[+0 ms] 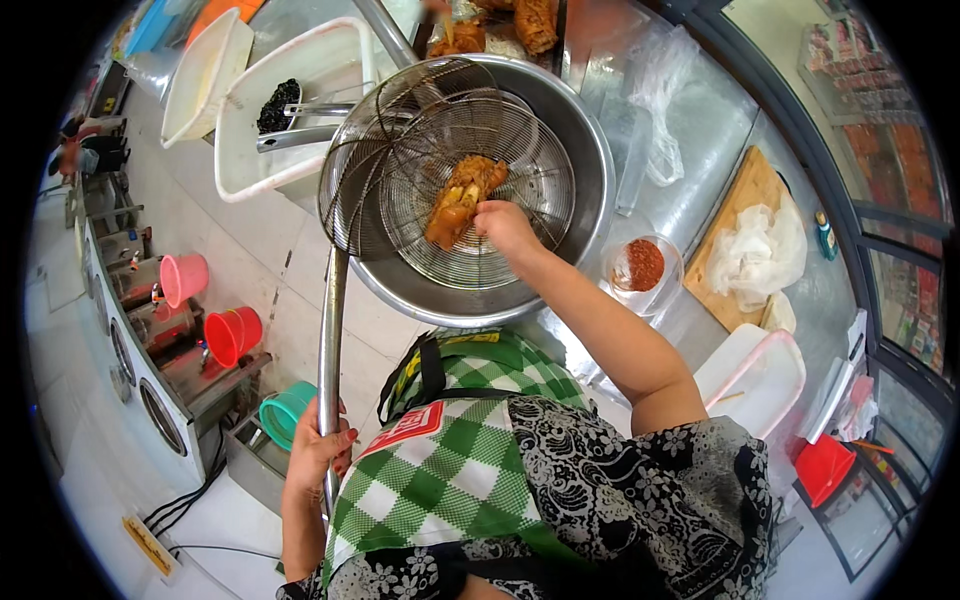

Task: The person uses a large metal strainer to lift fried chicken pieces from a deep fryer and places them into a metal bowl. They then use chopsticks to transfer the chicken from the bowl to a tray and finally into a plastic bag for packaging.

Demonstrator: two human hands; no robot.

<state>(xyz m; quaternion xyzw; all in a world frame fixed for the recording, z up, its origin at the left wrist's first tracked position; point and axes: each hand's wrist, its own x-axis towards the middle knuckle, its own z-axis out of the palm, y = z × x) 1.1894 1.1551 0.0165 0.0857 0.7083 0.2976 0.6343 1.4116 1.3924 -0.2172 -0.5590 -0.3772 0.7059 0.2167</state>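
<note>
My left hand (319, 442) is wrapped around the long metal handle (331, 330) of a wire spider strainer (367, 150), whose mesh hangs over the left part of a large steel bowl (600, 202). Inside the bowl lies a round wire-mesh strainer (540, 172). Over that mesh, my right hand (506, 229) pinches the lower right side of a piece of browned cooked meat (461, 199) with bone showing. Whether the meat rests on the mesh is hard to tell. More browned meat (534, 26) lies in a tray beyond the bowl.
White plastic tubs (232, 169) stand left of the bowl, one with metal-handled utensils. To the right are a small bowl of red spice (643, 265), a plastic bag (664, 150), a wooden board (739, 187) with crumpled plastic, and a white tub (761, 382). Buckets (232, 337) stand farther left.
</note>
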